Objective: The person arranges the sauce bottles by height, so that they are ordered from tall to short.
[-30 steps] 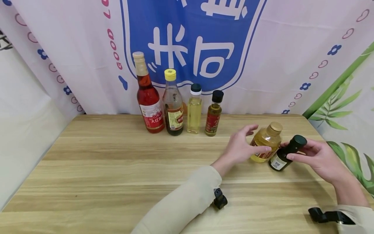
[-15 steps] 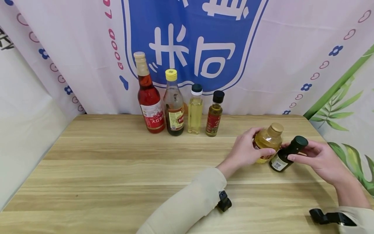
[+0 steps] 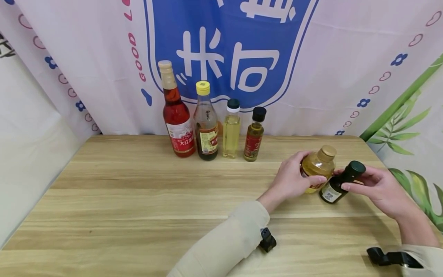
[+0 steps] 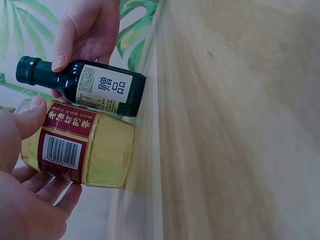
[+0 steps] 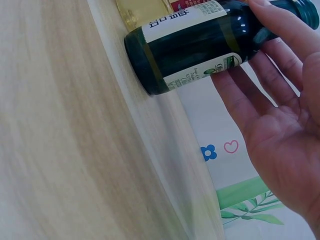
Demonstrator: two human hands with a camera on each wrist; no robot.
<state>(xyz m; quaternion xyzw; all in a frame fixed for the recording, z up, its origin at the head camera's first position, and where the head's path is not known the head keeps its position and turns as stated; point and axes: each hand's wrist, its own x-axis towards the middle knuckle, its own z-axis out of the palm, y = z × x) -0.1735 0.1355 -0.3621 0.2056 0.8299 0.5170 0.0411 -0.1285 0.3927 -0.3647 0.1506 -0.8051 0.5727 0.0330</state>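
My left hand (image 3: 291, 177) grips a squat bottle of yellow cooking oil (image 3: 319, 166) with a gold cap, thumb across its front and fingers behind. Its dark red label with a barcode shows in the left wrist view. Close at its right is a small dark green olive oil bottle (image 3: 333, 191) with a pale label. My right hand (image 3: 385, 192) holds that bottle near the neck, thumb on one side and fingers on the other. Both bottles stand on the wooden table (image 3: 138, 215), side by side; whether they touch is hard to tell.
Along the table's back edge stand a tall red vinegar bottle (image 3: 180, 127), a dark sauce bottle with a yellow cap (image 3: 207, 140), a clear bottle of pale oil (image 3: 230, 136) and a small black-capped bottle (image 3: 253, 140). A printed curtain (image 3: 328, 77) hangs behind them.
My left hand has moved slightly right and closed round the cooking oil bottle, its fingers going from spread to wrapped. The right hand and the olive oil bottle stay nearly in place.
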